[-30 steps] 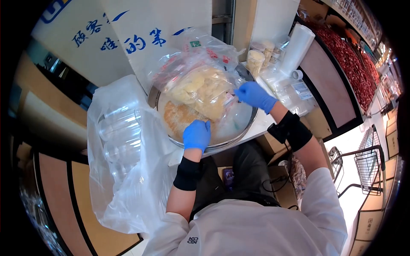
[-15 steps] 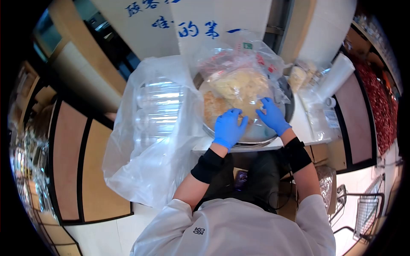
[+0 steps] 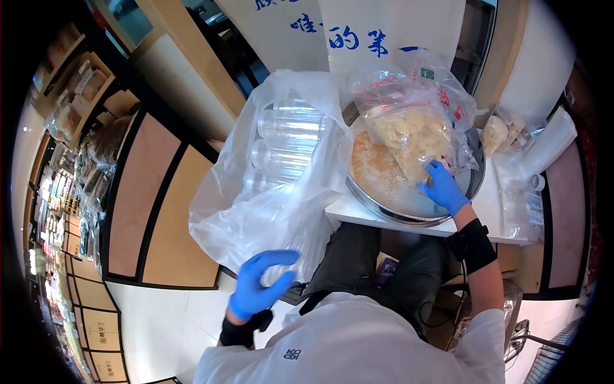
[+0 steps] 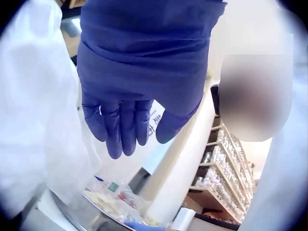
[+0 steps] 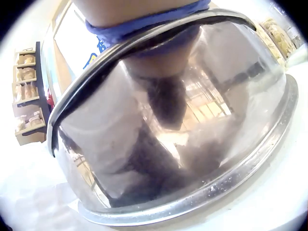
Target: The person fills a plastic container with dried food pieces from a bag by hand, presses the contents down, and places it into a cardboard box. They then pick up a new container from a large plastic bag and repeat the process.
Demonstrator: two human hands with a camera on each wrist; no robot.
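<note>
A round metal basin (image 3: 409,221) stands on a white table, holding a clear bag of pale yellow slices (image 3: 416,131) and a loose orange-brown heap (image 3: 374,160). My right hand (image 3: 446,189), in a blue glove, reaches over the basin's near right part, its fingertips at the lower edge of the bag; whether they pinch it I cannot tell. In the right wrist view the basin's shiny side (image 5: 192,125) hides the fingers. My left hand (image 3: 259,285), also blue-gloved, is raised away from the basin, fingers loosely bent with nothing in them; the left wrist view shows the hand (image 4: 139,72) with fingers extended.
Left of the basin lies a large translucent bag (image 3: 246,221) with clear plastic jars (image 3: 288,150). To the right are small tubs (image 3: 494,133), a plastic roll (image 3: 553,141), a tape roll (image 3: 538,183) and flat packets (image 3: 511,205). Wooden cabinets (image 3: 141,198) stand at the left.
The head view has swung left. My left hand has left the basin and drawn back toward the body, below the large bag. My right hand remains at the yellow slices' bag.
</note>
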